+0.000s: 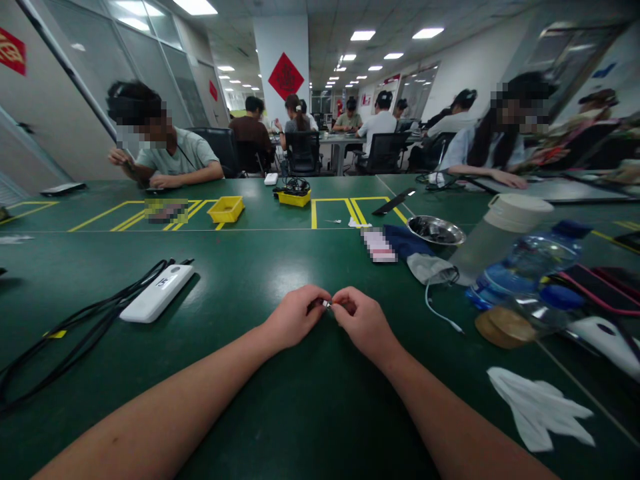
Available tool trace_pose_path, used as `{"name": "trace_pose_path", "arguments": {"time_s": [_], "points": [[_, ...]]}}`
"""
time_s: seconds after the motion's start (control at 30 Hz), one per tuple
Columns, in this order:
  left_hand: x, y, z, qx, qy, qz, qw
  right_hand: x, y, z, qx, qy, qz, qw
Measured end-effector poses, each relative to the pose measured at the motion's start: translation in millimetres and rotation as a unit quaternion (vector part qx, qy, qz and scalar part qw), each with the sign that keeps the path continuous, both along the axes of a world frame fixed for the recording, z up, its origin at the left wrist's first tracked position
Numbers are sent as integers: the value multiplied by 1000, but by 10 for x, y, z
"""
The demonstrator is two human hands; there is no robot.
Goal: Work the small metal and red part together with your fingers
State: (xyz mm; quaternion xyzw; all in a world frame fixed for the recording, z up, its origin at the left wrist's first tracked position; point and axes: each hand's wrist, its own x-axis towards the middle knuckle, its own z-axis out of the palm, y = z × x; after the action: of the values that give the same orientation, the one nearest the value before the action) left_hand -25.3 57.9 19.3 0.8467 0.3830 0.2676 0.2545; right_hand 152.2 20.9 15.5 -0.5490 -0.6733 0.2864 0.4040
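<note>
Close together over the green table (280, 407), my left hand (300, 313) and my right hand (363, 320) meet at their fingertips. Between them is a small, shiny, silver-white piece (327, 305), too small for me to name. Thumb and forefinger of the left hand pinch it from one side. The right thumb and fingers are pinched at its other end. Both hands are closed, and the fingers hide most of the piece.
To the left lies a white power bank (157, 293) with black cables (95, 320). Yellow trays (226, 209) stand farther back. On the right are a metal bowl (436, 230), a water bottle (533, 260), a lidded cup (500, 233) and a white glove (543, 407). Other people sit across the table.
</note>
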Motion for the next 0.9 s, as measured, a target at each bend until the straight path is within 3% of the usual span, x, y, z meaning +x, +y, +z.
{"name": "trace_pose_path", "arguments": {"time_s": [0.27, 0.47, 0.6, 0.77, 0.9], "points": [[-32, -24, 68, -36, -61, -6, 997, -2, 6, -7, -7, 42, 28, 999], [71, -85, 90, -179, -105, 26, 978, -23, -7, -13, -6, 50, 33, 998], [128, -126, 71, -185, -144, 58, 970, -15, -5, -12, 1, 57, 25, 998], [120, -111, 58, -250, -221, 105, 937, -2, 2, 20, -20, 84, 9, 996], [124, -124, 55, -286, -286, 89, 910, -6, 6, 28, -36, 115, 20, 992]]}}
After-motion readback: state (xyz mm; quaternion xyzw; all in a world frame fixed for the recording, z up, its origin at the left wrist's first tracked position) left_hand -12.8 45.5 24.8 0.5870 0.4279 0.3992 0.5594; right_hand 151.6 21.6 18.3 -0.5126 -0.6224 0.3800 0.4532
